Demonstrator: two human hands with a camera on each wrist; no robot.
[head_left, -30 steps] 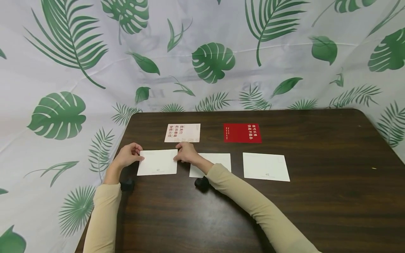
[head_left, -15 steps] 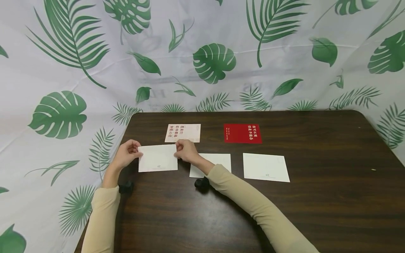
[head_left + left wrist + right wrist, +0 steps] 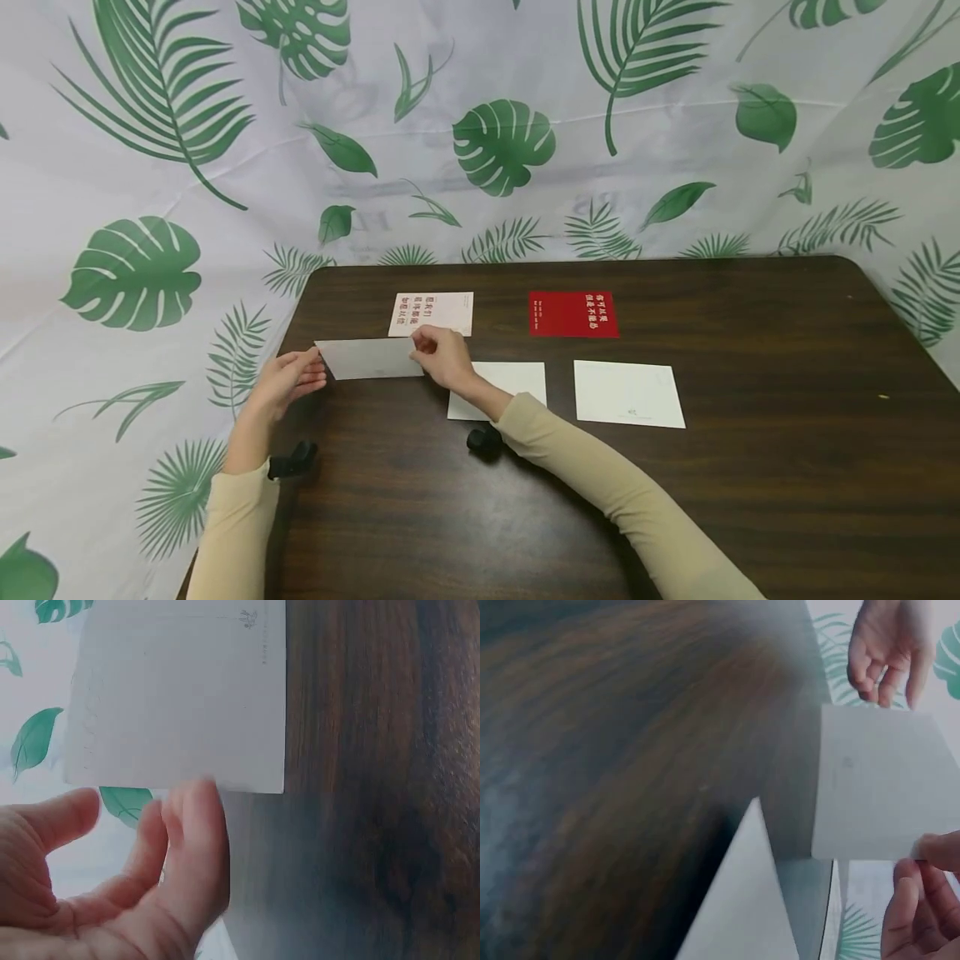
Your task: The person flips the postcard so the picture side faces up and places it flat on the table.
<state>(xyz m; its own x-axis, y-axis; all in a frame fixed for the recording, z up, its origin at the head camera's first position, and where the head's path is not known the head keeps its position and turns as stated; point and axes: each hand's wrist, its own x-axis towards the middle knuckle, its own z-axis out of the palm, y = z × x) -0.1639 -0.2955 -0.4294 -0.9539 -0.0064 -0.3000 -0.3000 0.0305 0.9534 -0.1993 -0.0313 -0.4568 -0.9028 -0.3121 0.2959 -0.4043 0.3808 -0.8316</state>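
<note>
A white postcard (image 3: 371, 359) with a small printed emblem is held up, tilted, over the left part of the table. My right hand (image 3: 444, 358) pinches its right edge between thumb and fingers, as the right wrist view also shows. My left hand (image 3: 287, 382) is at the opposite edge. In the left wrist view its fingertips (image 3: 199, 799) come right up to the card's edge, with the thumb spread apart from them. Behind the right wrist, a second white postcard (image 3: 528, 379) lies partly hidden.
Another white postcard (image 3: 628, 394) lies further right on the dark wooden table (image 3: 787, 433). At the back lie a pale pink card with red lettering (image 3: 448, 310) and a red card (image 3: 573, 314). A leaf-patterned cloth (image 3: 420, 167) hangs behind the table.
The postcard has risen off the table and tipped, so it looks narrower. My left hand's fingers have loosened from its left edge, while the right hand keeps its pinch.
</note>
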